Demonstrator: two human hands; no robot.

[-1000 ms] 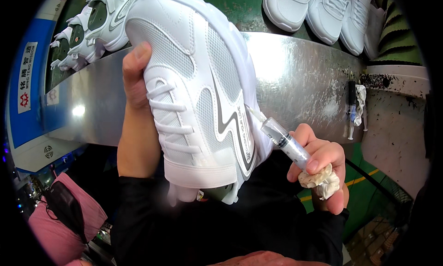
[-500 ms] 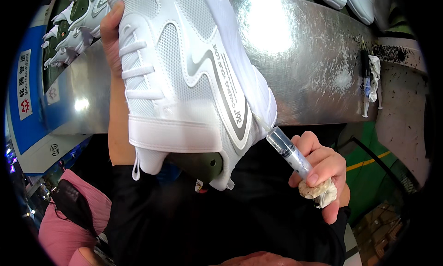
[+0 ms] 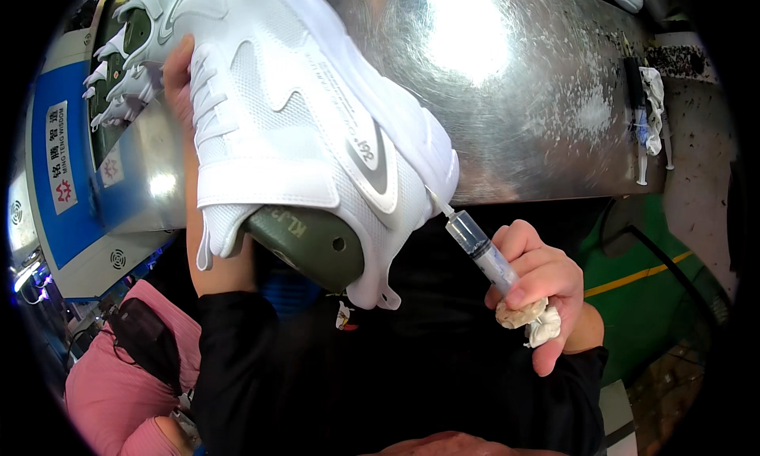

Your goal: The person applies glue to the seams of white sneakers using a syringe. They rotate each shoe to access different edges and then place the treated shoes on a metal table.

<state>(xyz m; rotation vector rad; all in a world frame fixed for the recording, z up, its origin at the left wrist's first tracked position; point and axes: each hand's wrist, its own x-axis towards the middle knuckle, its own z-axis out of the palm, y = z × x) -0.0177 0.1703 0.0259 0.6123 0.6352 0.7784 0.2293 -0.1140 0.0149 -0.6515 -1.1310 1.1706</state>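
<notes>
A white sneaker (image 3: pixel 261 131) with a mesh upper and a dark green shoe last (image 3: pixel 309 250) inside is tilted in front of me. My left hand (image 3: pixel 179 80) grips it at its far left side; most of those fingers are hidden behind it. My right hand (image 3: pixel 546 278) is closed around a clear syringe (image 3: pixel 481 250). The needle tip points at the seam between upper and sole near the heel and appears to touch it. A crumpled, off-white wad (image 3: pixel 542 325) sits at the syringe's rear end, against my right palm.
A scuffed metal bench (image 3: pixel 514 100) lies beyond the sneaker. On its right edge are more syringes (image 3: pixel 641 131) and a crumpled white wipe (image 3: pixel 653 112). Other white shoes (image 3: pixel 138 52) with green lasts stand far left. A person in pink (image 3: pixel 127 369) is at lower left.
The sneaker has turned and shifted slightly left and down, showing more of the green last. My right hand and the syringe have moved a little left with it, the tip still at the seam.
</notes>
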